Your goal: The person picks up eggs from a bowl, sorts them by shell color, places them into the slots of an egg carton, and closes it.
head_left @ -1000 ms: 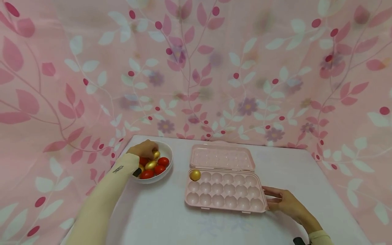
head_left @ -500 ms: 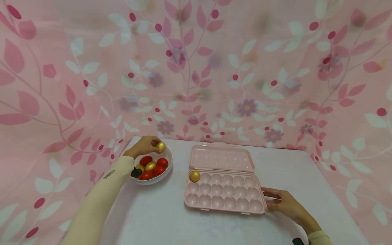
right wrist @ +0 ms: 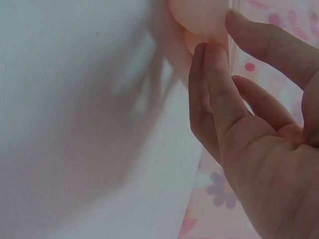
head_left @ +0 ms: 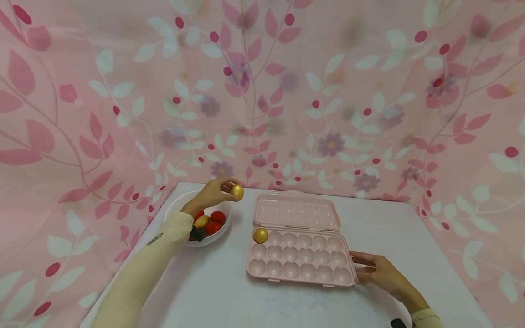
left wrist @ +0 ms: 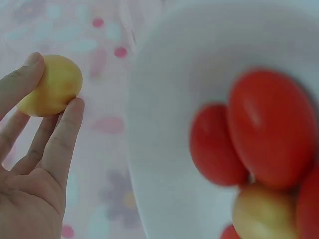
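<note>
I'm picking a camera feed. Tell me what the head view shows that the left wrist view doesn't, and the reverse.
Only the head view shows the pink egg tray, its open lid, a gold egg sitting in the tray, and the right hand at the tray's edge.

Only the left wrist view shows the palm side of the left hand.

Both show that hand pinching another gold egg, plus the white bowl with red eggs inside.

The left sleeve partly hides the white bowl.
</note>
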The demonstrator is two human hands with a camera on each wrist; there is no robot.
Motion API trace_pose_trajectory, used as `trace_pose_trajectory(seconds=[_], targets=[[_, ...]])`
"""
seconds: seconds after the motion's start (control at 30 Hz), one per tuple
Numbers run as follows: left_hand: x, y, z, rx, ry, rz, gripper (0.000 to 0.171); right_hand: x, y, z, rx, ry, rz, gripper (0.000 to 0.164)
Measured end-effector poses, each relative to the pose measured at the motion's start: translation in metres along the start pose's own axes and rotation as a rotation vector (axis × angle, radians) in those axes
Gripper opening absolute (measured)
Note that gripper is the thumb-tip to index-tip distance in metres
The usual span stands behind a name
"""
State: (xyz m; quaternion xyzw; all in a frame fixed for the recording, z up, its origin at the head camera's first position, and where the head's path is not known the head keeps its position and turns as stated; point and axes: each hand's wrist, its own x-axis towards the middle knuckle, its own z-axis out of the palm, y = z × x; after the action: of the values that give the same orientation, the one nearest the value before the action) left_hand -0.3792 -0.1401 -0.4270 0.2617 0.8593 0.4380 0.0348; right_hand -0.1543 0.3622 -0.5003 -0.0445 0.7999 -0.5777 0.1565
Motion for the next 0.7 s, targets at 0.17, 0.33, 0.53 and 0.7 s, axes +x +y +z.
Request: trace_pose_trajectory(seconds=[0.17, 0.33, 0.53, 0.7], targets=[[0.006, 0.015, 0.019, -0.023, -0.020, 0.044, 0.048, 0.000, 0.000, 0.000, -0.010, 0.001, -0.004, 0.074], [0.009, 0.026, 0.039, -0.025, -0.034, 0.084, 0.048, 0.000, 0.000, 0.001, -0.010, 0.013, 0.008, 0.073], [0.009, 0.037, 0.066, -0.008, -0.073, 0.144, 0.044, -0.002, -0.003, 0.002, -0.006, 0.005, -0.001, 0.072], [0.003, 0.048, 0.087, 0.016, -0.104, 0.200, 0.040, -0.003, -0.003, 0.003, 0.005, 0.004, -0.003, 0.072]])
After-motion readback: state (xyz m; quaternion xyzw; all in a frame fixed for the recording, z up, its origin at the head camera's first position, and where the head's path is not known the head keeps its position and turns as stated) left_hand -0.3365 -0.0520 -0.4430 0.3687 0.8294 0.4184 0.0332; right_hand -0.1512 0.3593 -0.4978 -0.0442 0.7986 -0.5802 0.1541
